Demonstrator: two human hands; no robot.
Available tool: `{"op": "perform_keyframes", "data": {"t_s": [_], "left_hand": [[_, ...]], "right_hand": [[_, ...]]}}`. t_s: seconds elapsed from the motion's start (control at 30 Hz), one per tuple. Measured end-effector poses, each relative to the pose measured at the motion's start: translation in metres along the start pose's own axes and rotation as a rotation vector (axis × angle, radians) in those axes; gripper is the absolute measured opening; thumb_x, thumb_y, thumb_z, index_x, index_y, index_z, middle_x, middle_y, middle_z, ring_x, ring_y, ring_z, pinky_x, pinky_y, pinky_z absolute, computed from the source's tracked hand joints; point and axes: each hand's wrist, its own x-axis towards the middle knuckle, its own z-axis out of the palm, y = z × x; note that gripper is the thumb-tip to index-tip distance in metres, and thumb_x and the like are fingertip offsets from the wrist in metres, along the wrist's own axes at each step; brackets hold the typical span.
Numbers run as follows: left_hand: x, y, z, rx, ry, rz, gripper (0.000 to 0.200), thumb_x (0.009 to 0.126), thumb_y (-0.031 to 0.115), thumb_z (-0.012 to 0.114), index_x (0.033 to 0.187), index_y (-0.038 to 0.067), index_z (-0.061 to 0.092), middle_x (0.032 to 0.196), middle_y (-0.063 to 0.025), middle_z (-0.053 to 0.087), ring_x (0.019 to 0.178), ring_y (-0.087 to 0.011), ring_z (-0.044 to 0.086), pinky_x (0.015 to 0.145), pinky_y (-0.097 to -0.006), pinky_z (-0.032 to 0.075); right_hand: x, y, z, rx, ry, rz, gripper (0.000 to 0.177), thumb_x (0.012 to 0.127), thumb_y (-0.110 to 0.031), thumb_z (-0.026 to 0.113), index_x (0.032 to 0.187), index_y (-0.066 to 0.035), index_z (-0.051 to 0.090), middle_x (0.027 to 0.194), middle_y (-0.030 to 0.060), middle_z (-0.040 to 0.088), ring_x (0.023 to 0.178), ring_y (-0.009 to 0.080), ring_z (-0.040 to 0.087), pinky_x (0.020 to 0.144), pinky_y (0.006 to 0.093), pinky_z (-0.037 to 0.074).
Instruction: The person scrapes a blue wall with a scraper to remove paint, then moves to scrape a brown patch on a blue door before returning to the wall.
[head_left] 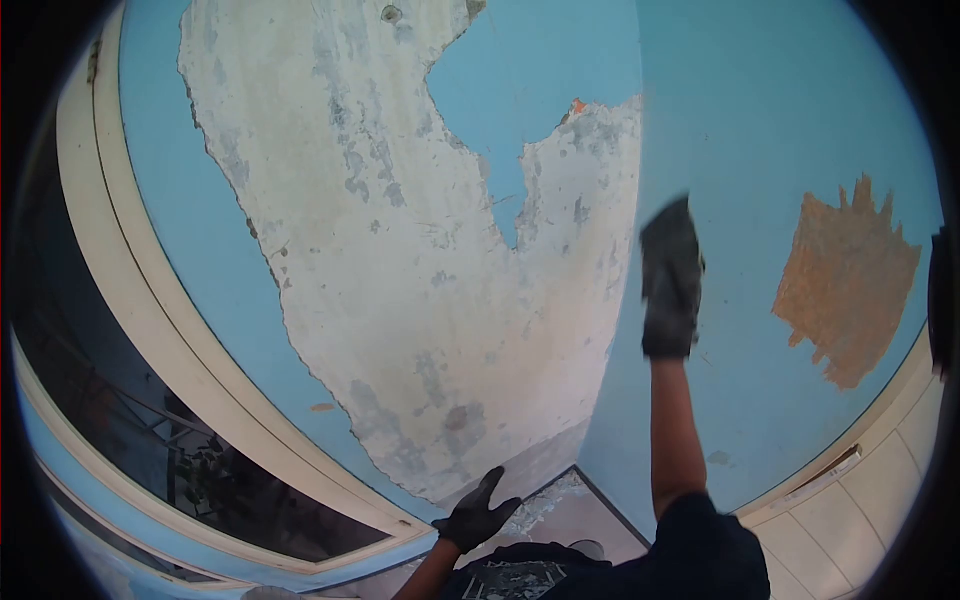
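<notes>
- What are the hands doing?
- My right hand (670, 285), gloved and blurred, is raised at the blue wall (760, 150); I can't tell its grip. My left hand (478, 515) is spread wide, low down, below the bare plaster patch (400, 250).

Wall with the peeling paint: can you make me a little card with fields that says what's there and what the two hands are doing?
place: a corner where two painted walls meet
blue wall: paint mostly whole on the right side
bare patch: big, whitish, paint gone, ragged edges
orange patch: smaller, on the right wall
window frame: cream, curving along the left
left hand: black glove, fingers spread, holds nothing, low by the bare patch's bottom edge
right hand: black glove, raised against the blue wall, blurred; grip cannot be told
</notes>
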Motion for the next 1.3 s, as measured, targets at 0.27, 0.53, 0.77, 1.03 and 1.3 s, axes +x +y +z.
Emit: {"op": "perform_keyframes", "data": {"t_s": [0.27, 0.53, 0.77, 1.03, 1.3], "left_hand": [[-0.093, -0.085, -0.003, -0.116, 0.185, -0.391, 0.056, 0.096, 0.033, 0.069, 0.143, 0.008, 0.054, 0.139, -0.0171, 0.061, 0.122, -0.0338, 0.063, 0.106, -0.0371, 0.047], [-0.071, -0.081, -0.014, -0.14, 0.133, -0.417, 0.04, 0.1, 0.034, 0.06, 0.129, 0.006, 0.061, 0.127, -0.0169, 0.065, 0.116, -0.0313, 0.064, 0.101, -0.0377, 0.05], [0.004, -0.054, 0.012, -0.086, 0.018, -0.145, 0.035, 0.105, 0.034, 0.053, 0.117, 0.005, 0.068, 0.118, -0.0167, 0.068, 0.111, -0.0292, 0.064, 0.097, -0.0382, 0.052], [0.096, 0.006, 0.051, -0.051, -0.227, 0.203, 0.05, 0.1, 0.029, 0.065, 0.141, 0.003, 0.057, 0.143, -0.018, 0.058, 0.136, -0.0336, 0.052, 0.115, -0.0413, 0.041], [0.108, 0.019, 0.059, -0.066, -0.27, -0.027, 0.047, 0.108, 0.038, 0.049, 0.142, 0.007, 0.057, 0.147, -0.0154, 0.056, 0.136, -0.0306, 0.051, 0.116, -0.0383, 0.039]], "right_hand": [[0.184, -0.006, 0.175, -0.352, 0.042, -1.102, 0.042, 0.091, -0.002, 0.054, 0.133, -0.006, 0.059, 0.117, 0.0135, 0.069, 0.105, 0.0329, 0.068, 0.098, 0.0396, 0.053], [0.253, -0.032, 0.141, -0.306, -0.111, -0.797, 0.034, 0.101, -0.01, 0.044, 0.132, -0.003, 0.057, 0.13, 0.0125, 0.063, 0.117, 0.0211, 0.062, 0.102, 0.034, 0.051], [0.268, -0.011, 0.148, -1.523, -0.24, -1.265, 0.035, 0.104, -0.014, 0.041, 0.132, 0.002, 0.054, 0.136, 0.0166, 0.059, 0.125, 0.0207, 0.059, 0.107, 0.0354, 0.049], [0.341, -0.052, 0.149, -0.153, -0.241, -1.062, 0.045, 0.094, 0.0, 0.054, 0.137, -0.009, 0.059, 0.115, 0.0122, 0.07, 0.106, 0.0267, 0.069, 0.102, 0.0415, 0.054], [0.42, -0.102, 0.174, 0.026, -0.295, -0.743, 0.037, 0.094, -0.003, 0.048, 0.129, -0.006, 0.06, 0.109, 0.0122, 0.072, 0.11, 0.0262, 0.068, 0.105, 0.042, 0.052]]}}
